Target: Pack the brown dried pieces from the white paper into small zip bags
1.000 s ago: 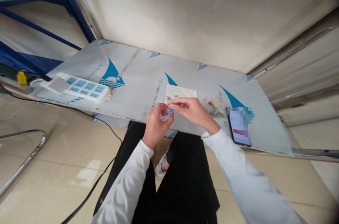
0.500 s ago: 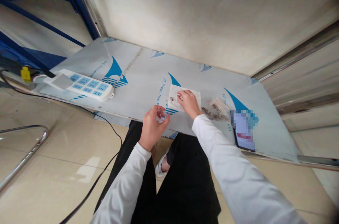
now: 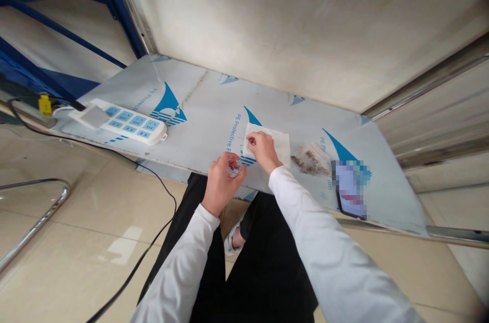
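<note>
My left hand (image 3: 220, 184) is at the table's front edge, its fingers curled around a small clear round plastic piece (image 3: 233, 165) with something reddish showing in or through it. My right hand (image 3: 263, 149) is over a white paper sheet (image 3: 281, 146), thumb and fingertips pinched together at the sheet's left part. A small dark metal piece (image 3: 251, 140) shows at those fingertips; its exact kind is too small to make out. Right of the sheet lies a clear plastic bag (image 3: 311, 158) holding small brownish parts.
A white power strip (image 3: 133, 127) with blue sockets and a plugged-in adapter (image 3: 93, 116) sits at the left of the film-covered table (image 3: 214, 114). A phone (image 3: 349, 190) lies near the front right edge. A black cable (image 3: 153, 172) hangs down to the floor.
My right hand has shifted a little left over the paper, and its fingertips are now at the small metal piece that lay exposed before. My left hand keeps its hold.
</note>
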Demonstrator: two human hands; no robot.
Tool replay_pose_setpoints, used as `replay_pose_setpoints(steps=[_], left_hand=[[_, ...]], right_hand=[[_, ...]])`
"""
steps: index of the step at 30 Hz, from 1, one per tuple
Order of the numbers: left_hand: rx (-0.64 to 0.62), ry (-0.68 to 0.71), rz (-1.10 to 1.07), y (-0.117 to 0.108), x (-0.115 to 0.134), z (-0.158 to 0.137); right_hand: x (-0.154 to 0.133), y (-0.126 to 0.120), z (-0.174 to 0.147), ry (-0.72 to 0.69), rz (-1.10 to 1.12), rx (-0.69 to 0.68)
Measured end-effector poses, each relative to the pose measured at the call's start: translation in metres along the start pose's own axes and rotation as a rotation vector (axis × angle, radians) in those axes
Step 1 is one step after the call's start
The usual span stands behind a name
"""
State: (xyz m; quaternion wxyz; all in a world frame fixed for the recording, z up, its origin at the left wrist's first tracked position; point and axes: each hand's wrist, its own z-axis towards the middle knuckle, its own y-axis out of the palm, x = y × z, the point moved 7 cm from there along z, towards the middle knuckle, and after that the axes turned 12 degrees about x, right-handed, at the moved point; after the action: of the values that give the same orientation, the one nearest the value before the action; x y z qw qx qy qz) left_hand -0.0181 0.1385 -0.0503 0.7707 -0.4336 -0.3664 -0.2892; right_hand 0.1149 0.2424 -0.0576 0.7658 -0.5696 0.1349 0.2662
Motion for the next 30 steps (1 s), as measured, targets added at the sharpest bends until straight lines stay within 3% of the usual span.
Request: replay_pose_setpoints(steps=[4,6,9,14,17,20,23,26,30], left_hand=[[-0.006,0.004,-0.013,-0.001,0.003,0.001],[-0.019,0.022,-0.029,0.0,0.008,0.0],[-0.043,0.043,-0.047,0.004,0.017,-0.004],[-0.053,0.051,-0.106,0.008,0.032,-0.009],[-0.056,0.053,-0.189,0.002,0.039,-0.011],[-0.145,0.066,-0.327,-0.002,0.045,-0.017],[-0.217,-0.02,-0.548,-0.006,0.046,-0.025],[-0.174,-0.176,-0.652,-0.008,0.039,-0.031],[-0.117,-0.254,-0.706,-0.008,0.043,-0.035]], right_hand=[[-0.032,-0.04,-0.031,0.075,0.406,0.047],[-0.051,-0.055,-0.049,0.081,0.559,-0.024],[-0.07,-0.068,-0.067,0.046,0.472,-0.15],[-0.084,-0.084,-0.069,-0.181,0.109,-0.188],[-0.082,-0.095,-0.075,-0.266,0.14,-0.215],[-0.073,-0.107,-0.083,-0.312,0.188,-0.212],[-0.064,-0.121,-0.086,-0.326,0.202,-0.165],[-0.059,-0.131,-0.09,-0.325,0.22,-0.13],[-0.055,-0.141,-0.1,-0.243,0.311,-0.039]])
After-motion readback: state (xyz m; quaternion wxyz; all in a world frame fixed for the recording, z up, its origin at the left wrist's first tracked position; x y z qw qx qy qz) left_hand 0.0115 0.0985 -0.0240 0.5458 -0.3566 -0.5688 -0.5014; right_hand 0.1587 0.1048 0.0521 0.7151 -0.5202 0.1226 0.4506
